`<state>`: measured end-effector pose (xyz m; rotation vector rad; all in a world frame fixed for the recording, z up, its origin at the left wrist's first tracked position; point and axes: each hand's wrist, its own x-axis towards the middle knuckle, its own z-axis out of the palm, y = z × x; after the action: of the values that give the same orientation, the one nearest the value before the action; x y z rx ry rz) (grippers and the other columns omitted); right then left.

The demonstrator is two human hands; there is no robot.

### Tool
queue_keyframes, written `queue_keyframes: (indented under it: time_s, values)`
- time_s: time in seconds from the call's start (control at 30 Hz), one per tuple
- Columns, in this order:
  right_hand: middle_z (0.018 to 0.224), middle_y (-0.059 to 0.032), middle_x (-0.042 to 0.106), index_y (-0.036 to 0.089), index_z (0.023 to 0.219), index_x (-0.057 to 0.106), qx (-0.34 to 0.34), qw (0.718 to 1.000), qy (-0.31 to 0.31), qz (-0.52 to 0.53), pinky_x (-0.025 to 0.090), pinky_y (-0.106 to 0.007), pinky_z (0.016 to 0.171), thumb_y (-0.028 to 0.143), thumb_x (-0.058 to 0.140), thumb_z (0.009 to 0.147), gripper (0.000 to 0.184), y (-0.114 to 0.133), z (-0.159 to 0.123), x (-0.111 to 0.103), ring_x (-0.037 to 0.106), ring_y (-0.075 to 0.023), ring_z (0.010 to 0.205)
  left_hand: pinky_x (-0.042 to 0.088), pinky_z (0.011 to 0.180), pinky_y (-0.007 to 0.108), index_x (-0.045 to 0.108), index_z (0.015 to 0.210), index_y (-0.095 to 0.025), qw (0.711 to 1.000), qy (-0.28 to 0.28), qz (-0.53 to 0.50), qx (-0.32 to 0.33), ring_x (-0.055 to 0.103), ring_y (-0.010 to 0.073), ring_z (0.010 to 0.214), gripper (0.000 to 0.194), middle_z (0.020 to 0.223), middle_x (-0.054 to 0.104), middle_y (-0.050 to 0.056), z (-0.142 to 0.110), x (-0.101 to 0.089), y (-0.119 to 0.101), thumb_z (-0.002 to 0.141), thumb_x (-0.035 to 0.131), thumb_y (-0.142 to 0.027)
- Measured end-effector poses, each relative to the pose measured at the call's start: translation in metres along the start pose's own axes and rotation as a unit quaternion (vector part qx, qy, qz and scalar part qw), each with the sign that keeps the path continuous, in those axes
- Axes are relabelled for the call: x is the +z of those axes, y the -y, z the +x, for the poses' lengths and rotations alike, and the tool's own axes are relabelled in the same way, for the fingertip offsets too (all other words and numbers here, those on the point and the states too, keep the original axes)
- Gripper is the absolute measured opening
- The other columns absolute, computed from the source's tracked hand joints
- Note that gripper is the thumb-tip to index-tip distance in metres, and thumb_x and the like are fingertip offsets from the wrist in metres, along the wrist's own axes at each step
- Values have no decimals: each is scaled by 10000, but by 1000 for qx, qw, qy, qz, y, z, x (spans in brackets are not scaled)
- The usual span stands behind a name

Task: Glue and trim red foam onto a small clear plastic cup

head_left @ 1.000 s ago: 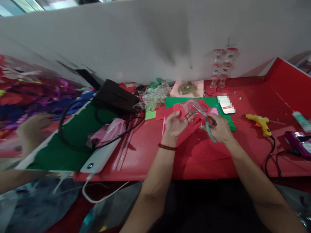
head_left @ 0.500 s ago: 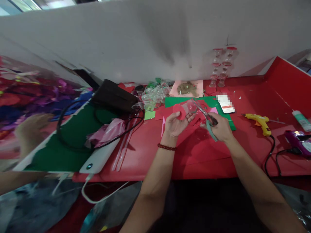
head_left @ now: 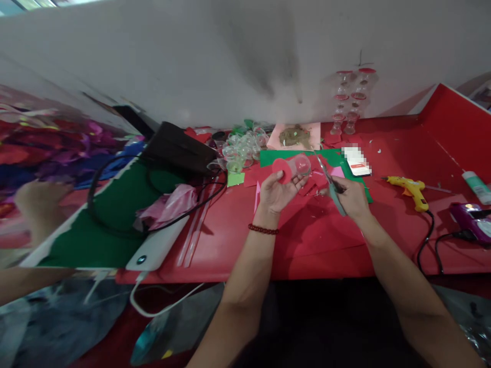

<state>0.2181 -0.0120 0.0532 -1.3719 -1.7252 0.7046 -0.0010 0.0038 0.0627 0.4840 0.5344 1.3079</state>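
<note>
Between the fingers and thumb of my left hand [head_left: 274, 193] rests a clear plastic cup piece [head_left: 300, 164], tilted on its side, with a round red disc [head_left: 282, 171] at its near end. My right hand [head_left: 352, 198] is closed round a pair of scissors [head_left: 333, 188], whose blades point up and away, just right of the cup piece and apart from it. Below both hands lie red paper sheets [head_left: 307, 230] and small red scraps. A green sheet [head_left: 268, 157] lies partly under them.
Clear cups [head_left: 245, 148] are heaped behind my left hand. A phone [head_left: 356, 161], a yellow glue gun [head_left: 408, 190] and a glue bottle [head_left: 476, 187] lie to the right. Stacked cups [head_left: 347, 105] stand by the wall. At left are a black bag [head_left: 178, 151], a power bank [head_left: 157, 253] and another person's hand [head_left: 42, 207].
The scissors have swung a little to the right, away from the cup piece, and their blades look closer together. My left hand still holds the cup piece, now turned slightly.
</note>
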Motion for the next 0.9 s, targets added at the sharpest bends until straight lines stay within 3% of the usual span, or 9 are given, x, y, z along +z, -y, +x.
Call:
queue_keyframes:
  time_s: [0.1, 0.2, 0.27, 0.4, 0.53, 0.67, 0.77, 0.83, 0.9]
  values:
    - [708, -31, 699, 193, 1018, 789, 43, 992, 28, -112, 445, -284, 621, 505, 715, 870, 352, -3, 2, -1, 661, -219, 692, 504, 1157, 471, 720, 816, -227, 1000, -19, -7, 4, 749, 268, 1096, 128, 881, 792, 67, 3, -1, -1, 854, 668, -338]
    - [858, -111, 768, 189, 1241, 714, 97, 959, 45, -263, 472, -331, 661, 410, 723, 877, 426, -4, 1, 1, 716, -283, 775, 538, 1117, 484, 741, 892, -224, 999, -33, -21, 8, 754, 279, 1108, 261, 882, 792, 70, 6, -1, -2, 922, 626, -457]
    - [944, -155, 780, 169, 1289, 677, 106, 935, 65, -331, 492, -350, 697, 321, 690, 893, 425, -4, 0, 1, 737, -301, 837, 562, 1086, 480, 754, 950, -203, 999, -36, -35, 3, 760, 284, 1086, 385, 863, 786, 87, 7, -1, -3, 948, 581, -547]
    - [1049, -182, 776, 176, 1180, 741, 69, 914, 86, -390, 521, -372, 750, 250, 628, 902, 309, 3, -5, -1, 745, -312, 929, 601, 1013, 418, 755, 967, -159, 997, -29, -65, -16, 770, 261, 1009, 527, 901, 789, 122, 9, -3, -2, 968, 520, -630]
    - [1107, -189, 764, 187, 1062, 814, 23, 913, 38, -405, 538, -417, 810, 273, 615, 923, 258, 8, -8, -2, 710, -351, 1051, 616, 925, 383, 760, 981, -151, 997, -32, -55, -43, 764, 245, 946, 538, 943, 791, 135, 8, -2, 3, 973, 523, -634]
    - [998, -167, 773, 200, 966, 836, 47, 949, -5, -312, 561, -425, 836, 367, 628, 963, 266, 4, -3, -2, 712, -324, 1012, 620, 890, 392, 759, 1034, -140, 996, -22, -35, -81, 753, 243, 899, 560, 967, 783, 148, 8, 1, 10, 978, 513, -640]
    - [1253, -151, 751, 220, 1283, 747, 7, 995, -32, -99, 589, -424, 910, 444, 702, 928, 423, 0, 2, 1, 714, -284, 1081, 627, 877, 387, 754, 1075, -135, 994, -12, -26, -108, 756, 246, 893, 599, 995, 779, 159, 7, 5, 17, 1004, 443, -643]
    - [1457, -136, 661, 268, 1476, 608, -41, 998, -27, 33, 594, -422, 967, 505, 767, 870, 669, -2, 3, 5, 682, -270, 1194, 632, 874, 381, 751, 1100, -130, 991, -8, -22, -130, 761, 251, 899, 611, 1003, 779, 163, 7, 7, 22, 1016, 410, -631]
    - [1486, -125, 643, 293, 1532, 542, -54, 993, -8, 106, 597, -427, 988, 553, 790, 837, 782, -2, 3, 9, 675, -265, 1219, 633, 887, 377, 749, 1122, -128, 989, -3, -22, -148, 759, 246, 890, 600, 984, 781, 156, 6, 10, 28, 1020, 399, -605]
